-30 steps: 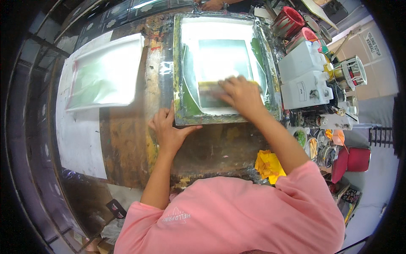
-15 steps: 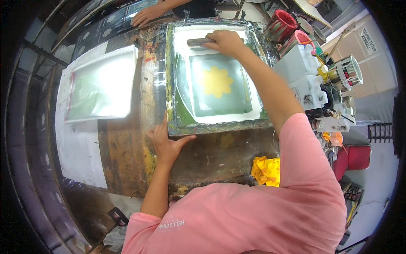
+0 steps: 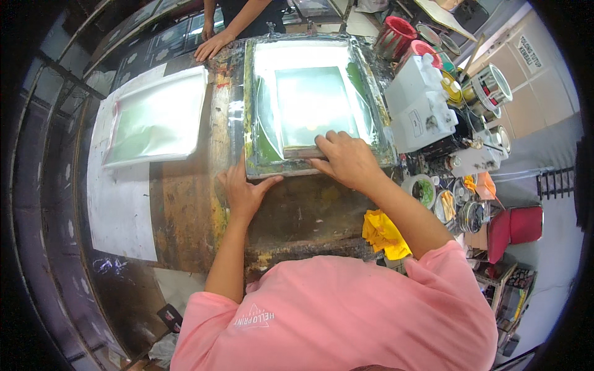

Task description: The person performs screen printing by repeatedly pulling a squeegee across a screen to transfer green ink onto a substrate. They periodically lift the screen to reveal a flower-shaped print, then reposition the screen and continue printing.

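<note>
A screen-printing frame (image 3: pixel 250 139) with a worn, paint-stained border lies on the table. Its mesh has a green margin and a pale, shiny middle (image 3: pixel 309 93). Near the frame's close edge, my right hand (image 3: pixel 348 159) is closed round a squeegee (image 3: pixel 299 152), a flat bar lying crosswise on the mesh. My left hand (image 3: pixel 242 190) rests against the near left corner, thumb along the close edge and fingers spread up the left side. Left of the frame, a stack of clear, glossy sheets (image 3: pixel 154 117) lies on white paper (image 3: pixel 120 213).
Another person's hand (image 3: pixel 214 46) rests at the table's far edge. Paint cans (image 3: pixel 396 36) and white jugs (image 3: pixel 421 108) crowd the right side, with small bowls (image 3: pixel 423 190) nearer me. A yellow cloth (image 3: pixel 385 235) lies by my right forearm. A red chair (image 3: pixel 525 224) stands farther right.
My right hand has drawn the squeegee from the frame's far end to its near end. The yellow flower shape no longer shows through the mesh. Another person has come farther into view.
</note>
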Motion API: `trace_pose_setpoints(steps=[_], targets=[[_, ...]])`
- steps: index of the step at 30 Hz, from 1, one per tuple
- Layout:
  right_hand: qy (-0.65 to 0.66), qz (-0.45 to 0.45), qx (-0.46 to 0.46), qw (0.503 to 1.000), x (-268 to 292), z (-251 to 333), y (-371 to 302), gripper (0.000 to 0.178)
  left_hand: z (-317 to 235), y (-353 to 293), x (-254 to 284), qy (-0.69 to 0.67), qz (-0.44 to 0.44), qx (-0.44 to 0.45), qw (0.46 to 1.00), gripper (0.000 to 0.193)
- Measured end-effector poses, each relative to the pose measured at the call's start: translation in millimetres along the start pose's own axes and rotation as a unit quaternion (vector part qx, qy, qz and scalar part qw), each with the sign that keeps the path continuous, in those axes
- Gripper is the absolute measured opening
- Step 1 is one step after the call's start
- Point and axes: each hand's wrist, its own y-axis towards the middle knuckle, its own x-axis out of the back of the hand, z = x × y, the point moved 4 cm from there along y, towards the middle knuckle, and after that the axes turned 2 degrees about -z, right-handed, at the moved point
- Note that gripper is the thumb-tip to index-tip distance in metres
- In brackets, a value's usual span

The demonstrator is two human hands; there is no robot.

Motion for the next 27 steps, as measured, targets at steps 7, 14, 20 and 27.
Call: trace_pose_setpoints(steps=[7,14,20,27], targets=[[-0.068,-0.169,0.02,0.983,80,14,18,0.034,-57,48,32,-0.436,-0.065,0.127,0.888,0.086],[-0.094,-0.333,0.036,0.937,153,-6,89,0.038,-43,88,35,-0.177,-0.079,0.035,0.98,0.073],[-0.036,-0.319,0.024,0.947,187,-13,115,0.043,6,23,-16,0.19,0.03,0.067,0.979,0.059],[-0.015,-0.321,0.016,0.947,196,-19,125,0.046,-14,47,-14,0.014,-0.003,0.053,0.999,0.026]])
